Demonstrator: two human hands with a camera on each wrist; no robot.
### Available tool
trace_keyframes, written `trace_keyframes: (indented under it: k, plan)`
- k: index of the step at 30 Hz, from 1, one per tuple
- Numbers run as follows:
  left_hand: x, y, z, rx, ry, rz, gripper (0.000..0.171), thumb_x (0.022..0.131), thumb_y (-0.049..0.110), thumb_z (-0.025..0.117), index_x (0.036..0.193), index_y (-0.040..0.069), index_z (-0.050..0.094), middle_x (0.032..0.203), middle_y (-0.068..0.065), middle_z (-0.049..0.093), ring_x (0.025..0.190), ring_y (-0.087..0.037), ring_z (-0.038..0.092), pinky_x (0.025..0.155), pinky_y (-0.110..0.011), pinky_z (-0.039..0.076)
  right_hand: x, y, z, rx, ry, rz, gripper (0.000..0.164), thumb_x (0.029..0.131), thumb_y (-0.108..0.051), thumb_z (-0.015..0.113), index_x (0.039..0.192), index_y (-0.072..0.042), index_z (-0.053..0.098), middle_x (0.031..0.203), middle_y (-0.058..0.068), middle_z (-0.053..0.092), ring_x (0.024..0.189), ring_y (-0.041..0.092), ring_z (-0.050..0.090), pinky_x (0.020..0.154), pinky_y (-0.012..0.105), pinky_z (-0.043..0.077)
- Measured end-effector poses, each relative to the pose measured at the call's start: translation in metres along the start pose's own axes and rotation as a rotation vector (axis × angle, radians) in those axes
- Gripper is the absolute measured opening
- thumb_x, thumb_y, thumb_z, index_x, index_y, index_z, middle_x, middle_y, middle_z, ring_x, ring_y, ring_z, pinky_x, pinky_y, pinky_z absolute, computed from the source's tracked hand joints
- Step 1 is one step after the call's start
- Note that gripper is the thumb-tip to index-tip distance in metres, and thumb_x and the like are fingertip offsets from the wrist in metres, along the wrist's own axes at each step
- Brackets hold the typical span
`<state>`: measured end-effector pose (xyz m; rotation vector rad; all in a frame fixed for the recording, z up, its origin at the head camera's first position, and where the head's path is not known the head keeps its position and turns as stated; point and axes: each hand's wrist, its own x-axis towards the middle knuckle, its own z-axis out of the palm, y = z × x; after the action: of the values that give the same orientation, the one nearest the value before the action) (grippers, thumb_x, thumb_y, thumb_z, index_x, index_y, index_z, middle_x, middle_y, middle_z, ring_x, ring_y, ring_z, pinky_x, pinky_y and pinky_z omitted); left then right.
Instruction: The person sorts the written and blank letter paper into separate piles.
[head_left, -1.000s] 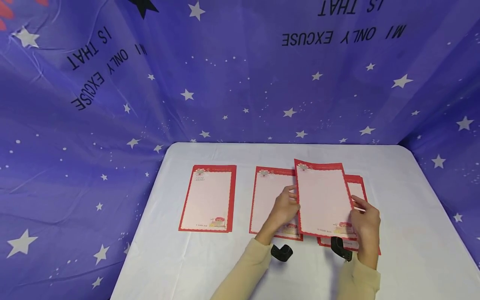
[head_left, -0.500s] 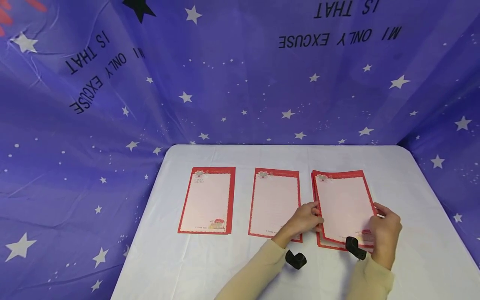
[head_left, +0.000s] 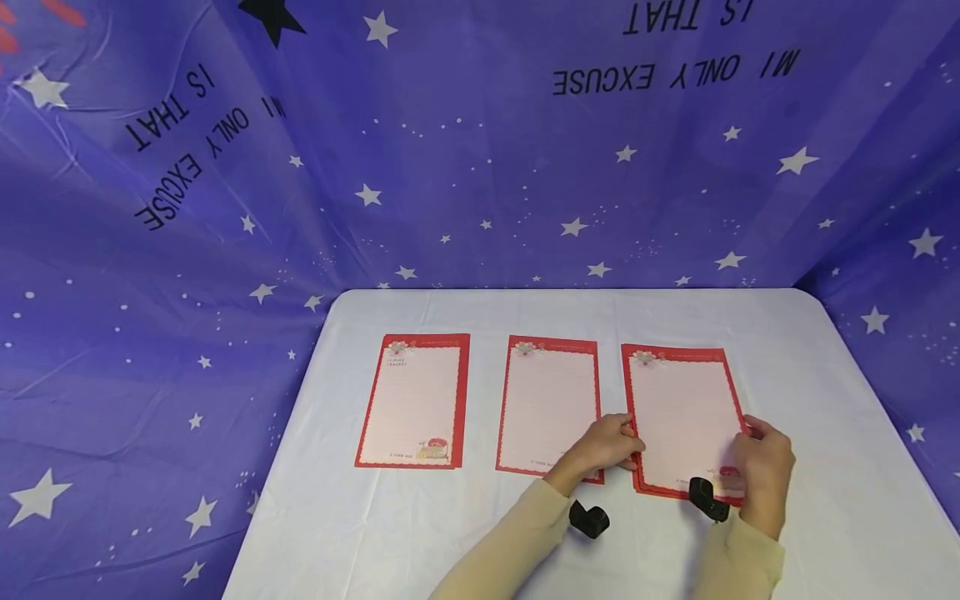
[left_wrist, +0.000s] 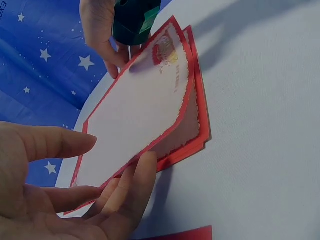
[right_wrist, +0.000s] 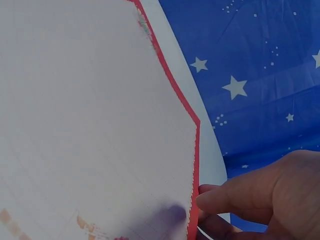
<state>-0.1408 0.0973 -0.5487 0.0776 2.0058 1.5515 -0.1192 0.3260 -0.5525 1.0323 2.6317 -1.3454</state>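
On the right side of the table, a red-bordered sheet of letter paper (head_left: 682, 425) lies over similar sheets (left_wrist: 201, 112), its near end bowed upward. My left hand (head_left: 606, 442) is at its left long edge. Its fingers (left_wrist: 142, 172) curl beneath that edge in the left wrist view, while the thumb stands above the sheet. At the opposite long edge, my right hand (head_left: 767, 467) pinches the border between thumb and fingers. Part of those fingers is hidden under the paper in the right wrist view.
A middle pile of matching letter paper (head_left: 547, 400) lies close to my left forearm. Farther left is another pile (head_left: 412, 400) with slightly offset edges. All rest on a white-covered table (head_left: 300, 517) against a blue starry curtain (head_left: 450, 167).
Both hands have carried the sheet rightward from between the middle and right piles, and lowered it onto the right pile. Over the last half second its edges have come closer into line.
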Motion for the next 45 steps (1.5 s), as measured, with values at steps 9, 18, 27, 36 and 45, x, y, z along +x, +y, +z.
trace_keyframes:
  k: [9, 18, 27, 36, 45]
  plan:
    - [-0.002, -0.001, -0.010, 0.124, 0.043, 0.057, 0.049, 0.095, 0.007, 0.069, 0.142, -0.006, 0.060, 0.084, 0.000, 0.064, 0.075, -0.019, 0.071, 0.062, -0.018, 0.041, -0.005, -0.005, 0.006, 0.028, 0.103, -0.077, 0.050, 0.097, -0.006, 0.043, 0.140, 0.017, 0.052, 0.132, 0.041, 0.052, 0.122, 0.055, 0.048, 0.096, 0.057, 0.041]
    - [-0.006, -0.012, -0.048, 0.263, 0.298, 0.189, 0.027, 0.093, 0.007, 0.068, 0.118, -0.004, 0.069, 0.103, -0.012, 0.063, 0.085, -0.013, 0.054, 0.081, -0.028, 0.048, -0.035, -0.040, 0.035, 0.095, -0.015, -0.213, 0.037, 0.106, -0.006, 0.048, 0.139, 0.006, 0.061, 0.125, 0.028, 0.066, 0.083, -0.002, 0.054, 0.067, 0.008, 0.041]
    - [-0.012, -0.020, -0.097, 0.290, 0.631, 0.138, 0.023, 0.090, 0.010, 0.070, 0.109, -0.002, 0.073, 0.097, -0.011, 0.062, 0.085, -0.023, 0.058, 0.073, -0.039, 0.050, -0.065, -0.066, 0.090, 0.109, -0.309, -0.254, 0.040, 0.106, -0.008, 0.052, 0.143, 0.005, 0.057, 0.130, 0.028, 0.061, 0.108, 0.031, 0.059, 0.076, 0.016, 0.046]
    - [-0.022, -0.039, -0.130, 0.253, 0.741, 0.074, 0.033, 0.089, 0.011, 0.069, 0.113, -0.011, 0.071, 0.105, -0.027, 0.066, 0.101, -0.044, 0.063, 0.088, -0.056, 0.052, -0.065, -0.066, 0.103, 0.166, -0.351, -0.202, 0.042, 0.104, -0.007, 0.052, 0.143, 0.010, 0.055, 0.124, 0.030, 0.060, 0.108, 0.035, 0.062, 0.078, 0.019, 0.054]
    - [-0.026, -0.041, -0.139, 0.172, 0.702, 0.072, 0.034, 0.093, 0.010, 0.068, 0.114, -0.015, 0.068, 0.106, -0.027, 0.072, 0.101, -0.041, 0.068, 0.090, -0.054, 0.056, -0.060, -0.066, 0.104, 0.269, -0.431, -0.125, 0.046, 0.107, -0.008, 0.050, 0.145, 0.018, 0.047, 0.132, 0.037, 0.058, 0.108, 0.032, 0.066, 0.081, 0.025, 0.060]
